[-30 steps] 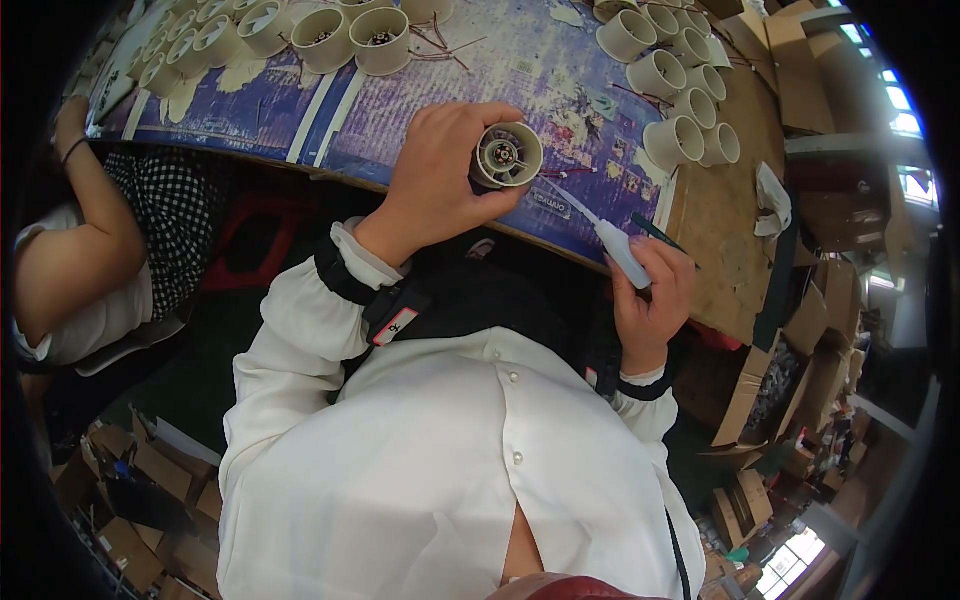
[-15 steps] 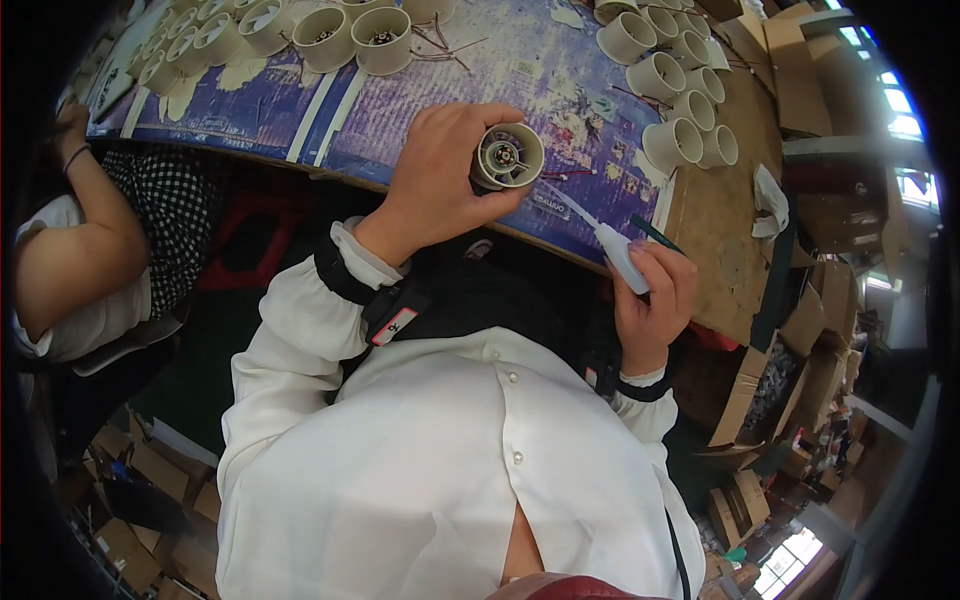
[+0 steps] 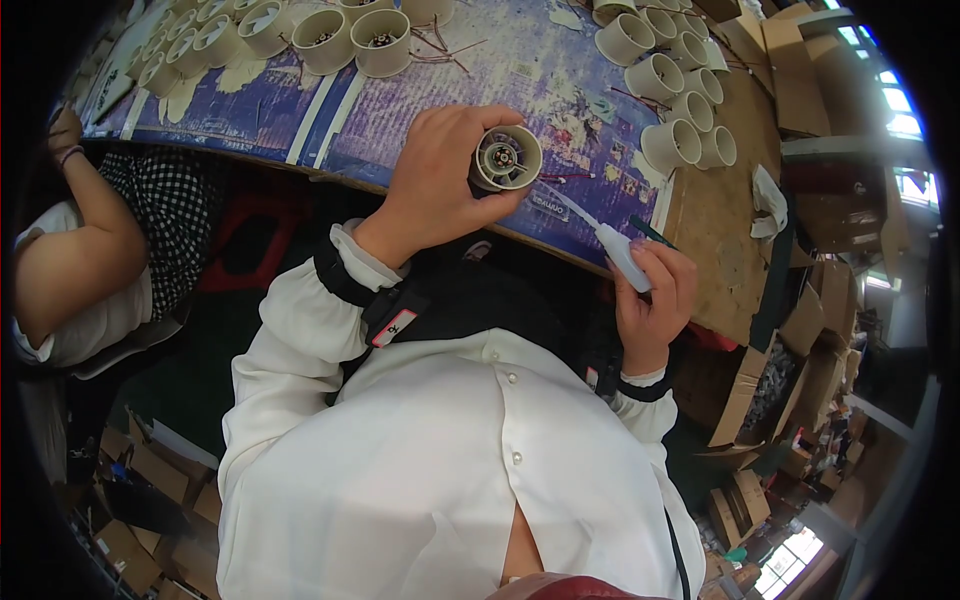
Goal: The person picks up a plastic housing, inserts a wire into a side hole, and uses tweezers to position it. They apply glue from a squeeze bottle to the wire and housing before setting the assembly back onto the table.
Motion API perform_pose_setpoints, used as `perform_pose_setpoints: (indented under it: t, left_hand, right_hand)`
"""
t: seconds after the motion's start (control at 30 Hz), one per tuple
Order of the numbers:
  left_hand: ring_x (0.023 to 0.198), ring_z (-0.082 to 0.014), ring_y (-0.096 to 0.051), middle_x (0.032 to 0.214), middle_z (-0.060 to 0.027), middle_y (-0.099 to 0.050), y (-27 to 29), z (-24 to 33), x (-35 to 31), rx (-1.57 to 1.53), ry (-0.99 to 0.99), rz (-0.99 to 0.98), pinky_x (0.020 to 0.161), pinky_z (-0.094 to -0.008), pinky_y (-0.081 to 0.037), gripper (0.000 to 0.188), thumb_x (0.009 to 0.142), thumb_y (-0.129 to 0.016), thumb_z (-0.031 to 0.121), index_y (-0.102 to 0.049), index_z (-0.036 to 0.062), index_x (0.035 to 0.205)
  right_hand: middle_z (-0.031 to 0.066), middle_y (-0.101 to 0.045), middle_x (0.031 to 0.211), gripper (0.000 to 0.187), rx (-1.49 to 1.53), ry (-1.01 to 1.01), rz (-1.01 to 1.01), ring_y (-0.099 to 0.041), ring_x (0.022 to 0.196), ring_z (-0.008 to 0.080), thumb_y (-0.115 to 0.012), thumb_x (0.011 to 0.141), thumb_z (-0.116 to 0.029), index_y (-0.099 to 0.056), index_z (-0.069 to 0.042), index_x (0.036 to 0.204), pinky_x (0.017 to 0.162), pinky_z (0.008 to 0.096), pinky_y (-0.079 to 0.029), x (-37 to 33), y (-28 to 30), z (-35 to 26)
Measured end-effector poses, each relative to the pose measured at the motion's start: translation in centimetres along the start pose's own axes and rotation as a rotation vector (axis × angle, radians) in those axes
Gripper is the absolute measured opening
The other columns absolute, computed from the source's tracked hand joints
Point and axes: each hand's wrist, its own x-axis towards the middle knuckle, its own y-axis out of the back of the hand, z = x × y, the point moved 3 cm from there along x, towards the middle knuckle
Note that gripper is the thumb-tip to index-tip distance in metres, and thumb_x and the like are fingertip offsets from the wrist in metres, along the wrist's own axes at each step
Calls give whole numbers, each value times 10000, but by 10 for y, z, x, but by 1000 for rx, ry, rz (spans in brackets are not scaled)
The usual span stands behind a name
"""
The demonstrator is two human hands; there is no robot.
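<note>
My left hand [image 3: 430,185] is wrapped round a cream cylindrical housing [image 3: 536,163], thumb near me and fingers on the far side. Its open end faces up and shows a round hub with a small motor [image 3: 503,158] in the middle. Thin dark red wires [image 3: 568,177] stick out to the right beside it. In my right hand [image 3: 660,305] is a white squeeze bottle [image 3: 624,262] with a long thin nozzle. The nozzle points up and left toward the housing, its tip a little apart from it.
Several similar housings [image 3: 381,45] stand at the back left of the blue-covered table [image 3: 430,95], some with wires. More housings [image 3: 671,146] stand at the right. A dark green stick [image 3: 654,233] lies behind the bottle. Another person's arm [image 3: 85,225] is at the left; cardboard boxes [image 3: 745,400] stand at the right.
The housing has turned and tilted slightly in my left hand, and its wires have shifted a little. My right hand and the bottle have barely moved.
</note>
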Motion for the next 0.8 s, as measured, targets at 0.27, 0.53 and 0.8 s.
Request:
perform_pose_setpoints:
  t: [0.27, 0.53, 0.8]
  left_hand:
    - [1042, -310, -597, 1112, -74, -653, 2, -2, 2, 16, 27, -10, 941, -422, -412, 577, 710, -816, 235, -573, 111, 1218]
    - [1067, -331, -580, 1141, -108, -628, 4, -1, -1, 56, 82, -8, 936, -414, -428, 563, 725, -813, 226, -570, 98, 1218]
    - [1084, -281, -587, 1175, -116, -605, 71, -20, -4, 176, 219, 72, 941, -368, -457, 551, 758, -829, 175, -569, 61, 1231]
  right_hand:
    - [104, -657, 1058, 334, 69, -89, 2, -631, 906, 239, -798, 815, -13, -639, -51, 1106, 793, 322, -506, -9, -7, 15]
    - [57, -613, 1102, 353, 1129, -869, 374, -571, 864, 112, -632, 999, -157, -535, -21, 1311, 710, 233, -489, -45, -3, 73]
    - [81, -578, 1229, 472, 1687, -726, 329, -590, 1072, 153, -607, 1005, -117, -432, -14, 1432, 833, 240, -505, -31, 3, 109]
